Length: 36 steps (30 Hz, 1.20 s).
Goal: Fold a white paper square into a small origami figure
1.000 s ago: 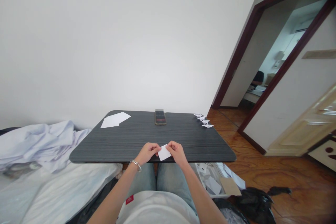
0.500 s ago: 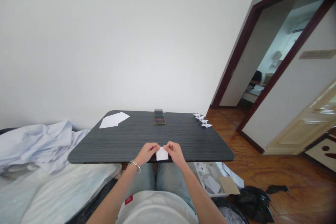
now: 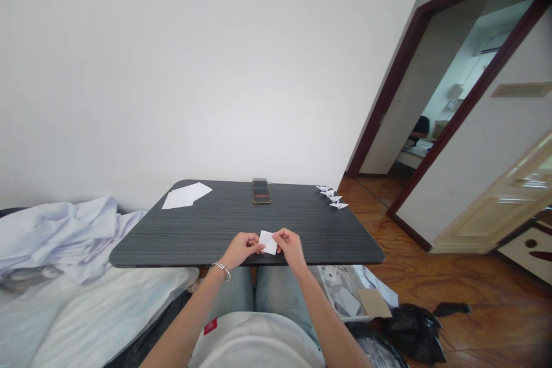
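Observation:
Between my two hands is a small white square of paper [image 3: 268, 242], held just above the near edge of the dark table [image 3: 207, 230]. My left hand [image 3: 242, 248] pinches its left side between thumb and fingers. On the opposite side, my right hand [image 3: 290, 246] grips the upper right part of the paper, fingertips partly behind it. The square is slightly tilted. Several folded white paper cranes [image 3: 338, 204] stand in a row at the table's right edge. White paper sheets [image 3: 186, 195] lie at the far left of the table.
A phone [image 3: 261, 191] rests at the table's back middle, by the white wall. Piled white cloth [image 3: 77, 230] is on the left. Below the table's right side are a box of papers [image 3: 345, 299] and a black plastic bag [image 3: 416, 330]. A doorway opens at the right.
The paper has come up a little and turned from nearly straight to tilted. My left hand's grip has gone from its top edge to its lower left side.

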Tool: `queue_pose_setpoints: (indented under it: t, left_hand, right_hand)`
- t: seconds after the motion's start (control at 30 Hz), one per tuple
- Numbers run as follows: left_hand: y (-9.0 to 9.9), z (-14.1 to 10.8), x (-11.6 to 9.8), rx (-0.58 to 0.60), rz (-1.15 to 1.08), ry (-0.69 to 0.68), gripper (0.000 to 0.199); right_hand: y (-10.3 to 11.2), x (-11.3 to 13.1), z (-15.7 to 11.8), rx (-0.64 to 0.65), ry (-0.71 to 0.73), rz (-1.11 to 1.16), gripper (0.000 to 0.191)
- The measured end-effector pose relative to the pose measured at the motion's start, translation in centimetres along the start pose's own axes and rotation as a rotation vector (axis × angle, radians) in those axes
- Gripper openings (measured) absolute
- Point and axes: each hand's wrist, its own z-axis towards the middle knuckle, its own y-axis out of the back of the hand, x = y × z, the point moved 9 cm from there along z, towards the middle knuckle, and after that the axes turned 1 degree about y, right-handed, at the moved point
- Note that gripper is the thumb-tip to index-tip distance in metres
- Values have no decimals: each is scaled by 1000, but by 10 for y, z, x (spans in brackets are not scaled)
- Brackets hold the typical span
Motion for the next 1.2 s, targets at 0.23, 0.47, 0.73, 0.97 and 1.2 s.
queue_pose_setpoints:
  t: [0.23,0.47,0.73,0.97,1.2]
  left_hand:
    - [18,-2,1,-152,12,-39,27]
    - [21,-1,2,-184,-3,-45,33]
    - [17,-3,-4,-155,-78,-37,34]
    - [22,-4,-3,-166,-80,-54,24]
    - [30,-5,-13,-194,-166,-188,12]
  right_hand:
    - [-14,-4,-2,127,-36,-24,22]
    - [-14,-2,-1,114,-19,-34,27]
    - [-6,-3,-1,54,-4,14,27]
    - [-7,1,-4,66,-13,88,23]
    - [-6,2,-5,69,-10,141,18]
